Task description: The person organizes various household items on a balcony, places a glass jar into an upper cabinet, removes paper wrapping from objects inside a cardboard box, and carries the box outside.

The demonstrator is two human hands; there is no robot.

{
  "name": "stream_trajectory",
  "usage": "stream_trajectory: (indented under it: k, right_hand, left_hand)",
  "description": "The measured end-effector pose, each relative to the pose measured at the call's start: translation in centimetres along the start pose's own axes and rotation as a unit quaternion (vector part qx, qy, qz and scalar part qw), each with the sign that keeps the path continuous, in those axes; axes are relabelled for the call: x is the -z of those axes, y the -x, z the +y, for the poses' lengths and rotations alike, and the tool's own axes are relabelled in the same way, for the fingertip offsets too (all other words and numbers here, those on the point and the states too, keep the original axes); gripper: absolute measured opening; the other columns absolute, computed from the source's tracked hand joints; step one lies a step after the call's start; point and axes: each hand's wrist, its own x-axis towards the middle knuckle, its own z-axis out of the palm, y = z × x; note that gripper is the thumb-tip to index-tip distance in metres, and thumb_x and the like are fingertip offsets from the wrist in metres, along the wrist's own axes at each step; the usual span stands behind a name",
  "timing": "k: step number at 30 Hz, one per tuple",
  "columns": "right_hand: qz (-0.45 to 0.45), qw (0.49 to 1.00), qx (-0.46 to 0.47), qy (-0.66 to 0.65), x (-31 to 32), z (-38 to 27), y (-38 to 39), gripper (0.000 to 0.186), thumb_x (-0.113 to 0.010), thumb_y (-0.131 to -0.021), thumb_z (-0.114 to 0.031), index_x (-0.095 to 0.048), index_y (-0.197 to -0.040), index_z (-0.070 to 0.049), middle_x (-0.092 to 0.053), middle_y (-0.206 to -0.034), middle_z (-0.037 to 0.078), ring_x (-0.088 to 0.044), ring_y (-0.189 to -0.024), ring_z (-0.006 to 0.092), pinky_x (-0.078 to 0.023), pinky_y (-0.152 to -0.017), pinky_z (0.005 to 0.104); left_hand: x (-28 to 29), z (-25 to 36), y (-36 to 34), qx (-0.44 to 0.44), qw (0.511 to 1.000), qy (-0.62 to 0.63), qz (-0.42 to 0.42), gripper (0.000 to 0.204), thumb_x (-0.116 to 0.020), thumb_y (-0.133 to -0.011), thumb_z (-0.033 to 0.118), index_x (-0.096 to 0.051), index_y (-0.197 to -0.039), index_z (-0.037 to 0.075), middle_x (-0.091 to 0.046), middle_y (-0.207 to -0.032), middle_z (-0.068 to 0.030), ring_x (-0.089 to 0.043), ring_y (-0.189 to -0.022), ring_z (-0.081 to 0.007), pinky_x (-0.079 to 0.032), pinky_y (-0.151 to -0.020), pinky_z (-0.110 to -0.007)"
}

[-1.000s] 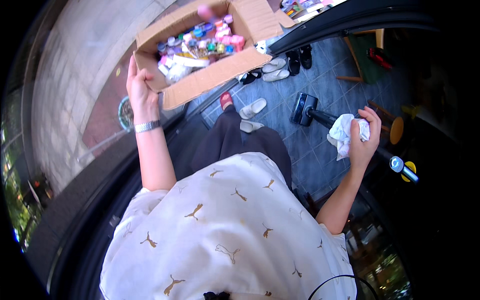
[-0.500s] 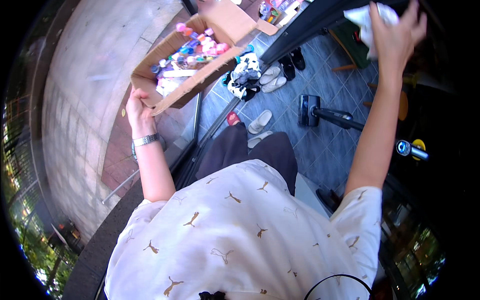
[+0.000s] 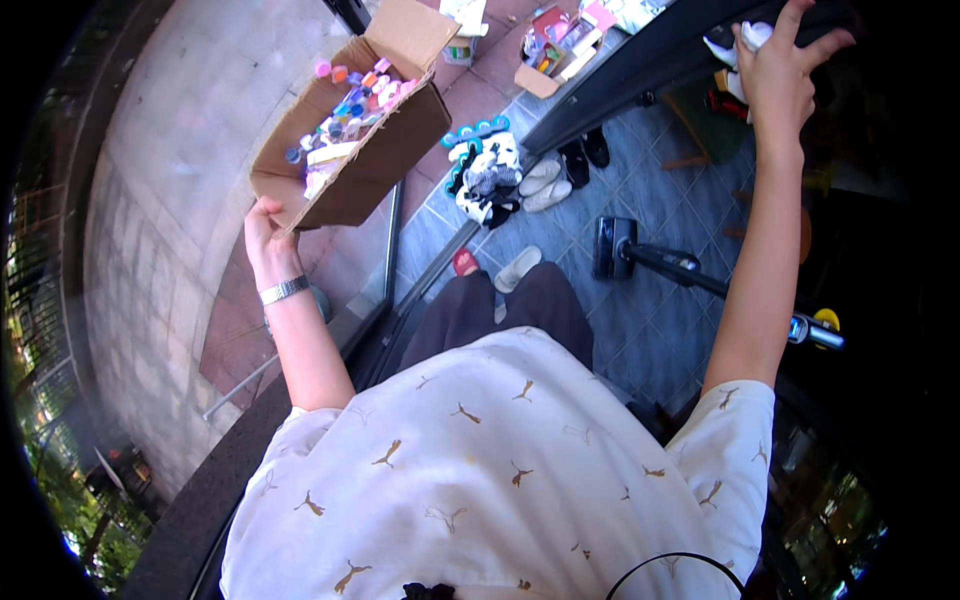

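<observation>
My left hand (image 3: 268, 232) grips the near lower corner of an open cardboard box (image 3: 385, 150), which hangs tilted out ahead of me on the left. Inside lie several small bottles (image 3: 350, 105) with pink, orange, blue and white caps, beside a white packet-like thing. High on the right, my right hand (image 3: 775, 85) reaches toward a dark door frame (image 3: 600, 75). Between its thumb and forefinger shows a crumpled white cloth or tissue (image 3: 757, 36), mostly covered by the hand; the other fingers are spread.
Inline skates (image 3: 490, 165) and several shoes (image 3: 543, 187) lie on blue-grey tiles by the door track. A stick vacuum cleaner (image 3: 615, 248) is at the right, past my knees. Another open box (image 3: 540, 80) of small goods sits beyond the doorway. Paving (image 3: 170, 230) stretches left.
The cardboard box has moved left and tips so more of its outer side shows. My right hand has turned slightly, and less of the white cloth is visible.
</observation>
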Motion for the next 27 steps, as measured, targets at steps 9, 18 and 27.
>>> stream_trajectory:
  k: [9,18,27]
  right_hand:
    - [-0.043,0.994,0.014,0.095,-1.7,3.1,-1.4,0.090,-0.053,-0.085,-0.060,0.004,-0.149,-0.030,0.012,-0.143,0.040,-0.053,-0.105,0.0536,-0.048,-0.091,0.0483]
    - [-0.052,0.994,-0.076,0.054,-6.0,2.8,-4.2,0.096,-0.067,-0.082,-0.044,0.000,-0.149,-0.031,0.015,-0.146,0.035,-0.053,-0.101,0.0554,-0.051,-0.086,0.0458]
    - [-0.010,0.992,-0.122,0.020,-16.2,3.2,-12.0,0.098,-0.071,-0.080,-0.041,-0.008,-0.150,-0.015,0.015,-0.148,0.033,-0.001,-0.138,0.0473,-0.039,-0.102,0.0397]
  left_hand:
    - [1.1,0.9,-3.8,0.008,0.999,0.011,0.031,0.022,-0.045,-0.067,-0.004,-0.050,-0.089,-0.005,-0.059,-0.087,-0.0144,-0.061,-0.082,-0.0305,-0.054,-0.077,-0.039]
    - [-3.8,4.9,-9.4,-0.081,0.996,0.038,-0.023,0.035,-0.044,-0.064,-0.008,-0.052,-0.098,-0.006,-0.057,-0.097,-0.0148,-0.059,-0.088,-0.0308,-0.053,-0.082,-0.039]
    - [-17.2,7.6,-19.1,-0.153,0.985,-0.021,-0.081,0.067,-0.039,-0.062,-0.013,-0.047,-0.127,-0.002,-0.056,-0.110,-0.0130,-0.057,-0.095,-0.0255,-0.050,-0.082,-0.031]
